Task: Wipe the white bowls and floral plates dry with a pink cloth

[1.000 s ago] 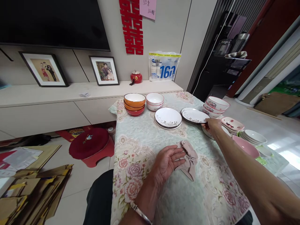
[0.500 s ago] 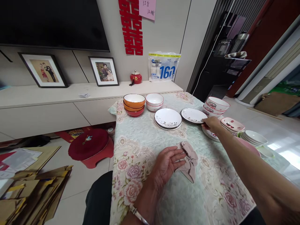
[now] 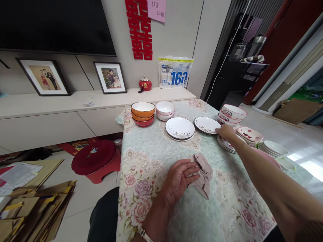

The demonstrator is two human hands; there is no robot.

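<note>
My left hand (image 3: 180, 178) lies palm up with its fingers stretched out, overlapping the edge of a crumpled pinkish-beige cloth (image 3: 203, 179). Nothing is gripped in it. Farther off, my right hand (image 3: 226, 132) reaches across and pinches the right rim of a white plate with a floral pattern (image 3: 206, 124), which lies on darker-rimmed plates. The fingertips are partly hidden behind the hand. To the left of it sits another stack of white floral plates (image 3: 180, 127). Under and beside my right wrist is a further plate stack (image 3: 224, 144).
Orange and red bowls (image 3: 143, 116) and white bowls (image 3: 165, 109) stand stacked at the back left of the cloth-covered table (image 3: 143, 154). Patterned bowls (image 3: 233, 112), pink dishes (image 3: 249, 133) and small white bowls (image 3: 275, 148) line the right side. A red stool (image 3: 96, 158) is left of the table.
The view has shifted very slightly. Both hands, the cloth and the plates keep nearly the same places.
</note>
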